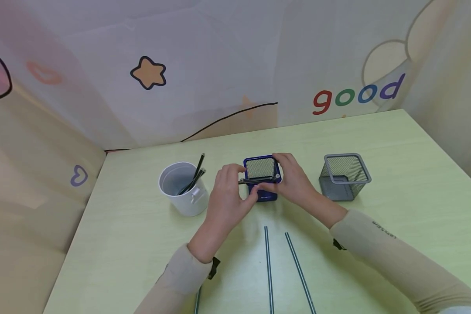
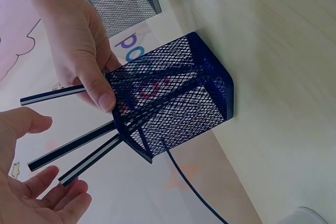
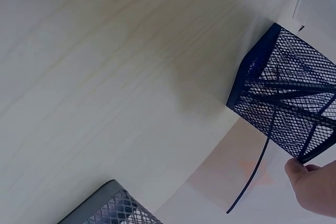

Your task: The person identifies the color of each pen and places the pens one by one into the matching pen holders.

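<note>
A blue mesh pen holder (image 1: 262, 196) stands on the table between my hands. My right hand (image 1: 294, 181) grips its rim, thumb on the near side, as the left wrist view shows. Several dark striped pencils (image 2: 72, 146) stand in the pen holder, their upper ends sticking out past the rim. My left hand (image 1: 227, 196) is around those ends with thumb and fingers spread; one fingertip is close to a pencil, and I cannot tell whether it touches. In the right wrist view, the pencils show through the mesh of the holder (image 3: 294, 77).
To the left is a white cup (image 1: 188, 206) with several pencils (image 1: 198, 171) leaning in it. A grey mesh pen holder (image 1: 335, 192) stands at the right. Green striped pencils (image 1: 268, 270) lie on the table towards the front, one partly behind my left sleeve. A printed wall covering (image 1: 220, 65) borders the back.
</note>
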The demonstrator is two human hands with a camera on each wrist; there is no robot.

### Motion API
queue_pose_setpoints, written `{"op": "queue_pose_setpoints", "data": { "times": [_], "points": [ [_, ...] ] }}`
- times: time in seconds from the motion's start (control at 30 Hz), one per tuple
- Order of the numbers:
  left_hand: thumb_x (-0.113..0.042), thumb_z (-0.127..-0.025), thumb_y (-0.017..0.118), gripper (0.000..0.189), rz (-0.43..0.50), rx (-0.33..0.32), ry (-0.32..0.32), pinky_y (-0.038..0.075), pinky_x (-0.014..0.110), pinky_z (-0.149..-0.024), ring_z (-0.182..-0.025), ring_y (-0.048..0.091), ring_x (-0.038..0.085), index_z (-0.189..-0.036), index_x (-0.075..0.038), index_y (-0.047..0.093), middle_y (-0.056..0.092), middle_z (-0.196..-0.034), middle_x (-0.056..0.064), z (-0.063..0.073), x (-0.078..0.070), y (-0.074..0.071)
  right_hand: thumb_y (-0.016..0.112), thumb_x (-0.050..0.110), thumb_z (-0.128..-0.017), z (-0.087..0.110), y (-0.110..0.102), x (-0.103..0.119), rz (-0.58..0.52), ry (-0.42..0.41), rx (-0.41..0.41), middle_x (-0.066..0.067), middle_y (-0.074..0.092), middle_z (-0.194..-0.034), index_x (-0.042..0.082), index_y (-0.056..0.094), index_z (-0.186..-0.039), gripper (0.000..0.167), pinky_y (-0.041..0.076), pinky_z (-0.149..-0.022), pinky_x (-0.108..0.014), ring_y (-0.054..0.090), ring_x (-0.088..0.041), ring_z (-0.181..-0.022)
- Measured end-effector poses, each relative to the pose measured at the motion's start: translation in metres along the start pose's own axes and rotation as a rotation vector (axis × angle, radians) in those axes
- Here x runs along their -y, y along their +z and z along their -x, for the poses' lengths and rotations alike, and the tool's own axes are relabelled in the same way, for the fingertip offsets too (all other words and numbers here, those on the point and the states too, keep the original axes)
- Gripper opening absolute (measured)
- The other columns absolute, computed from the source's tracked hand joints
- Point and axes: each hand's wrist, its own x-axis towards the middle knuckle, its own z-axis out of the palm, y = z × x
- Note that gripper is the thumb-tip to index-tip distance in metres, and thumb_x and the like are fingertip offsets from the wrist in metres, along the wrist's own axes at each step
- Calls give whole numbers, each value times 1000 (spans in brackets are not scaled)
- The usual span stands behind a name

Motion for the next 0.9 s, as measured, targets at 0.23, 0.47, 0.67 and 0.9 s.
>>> {"op": "queue_pose_setpoints", "data": {
  "times": [0.23,0.47,0.67,0.9],
  "points": [
    [-19,-79,74,54,25,-41,2,50,38,-90,-107,51,30,-120,3,47,54,-117,17,4,0,-8,85,29,-70,1,-2,-2,15,-2,-7,-25,41,-136,-9,39,-136,89,40,-104,-51,43,-37,-124],
    [-17,-79,74,55,47,-77,2,46,43,-95,-110,50,32,-122,3,46,53,-118,18,11,0,-20,85,31,-69,3,-6,-2,15,25,-2,-25,37,-142,-7,35,-140,94,36,-107,-52,39,-39,-130],
    [-14,-79,74,53,29,-109,16,44,43,-97,-112,48,33,-120,4,47,52,-118,20,18,2,-30,85,32,-69,5,-12,0,12,32,24,-23,34,-145,-5,32,-142,98,35,-109,-51,35,-38,-134],
    [-12,-78,76,55,41,-114,-3,44,43,-98,-113,49,33,-121,4,46,52,-118,20,25,0,-39,84,31,-71,11,-19,-1,21,46,26,-22,32,-147,-5,31,-143,97,36,-108,-52,34,-37,-135]
  ]
}}
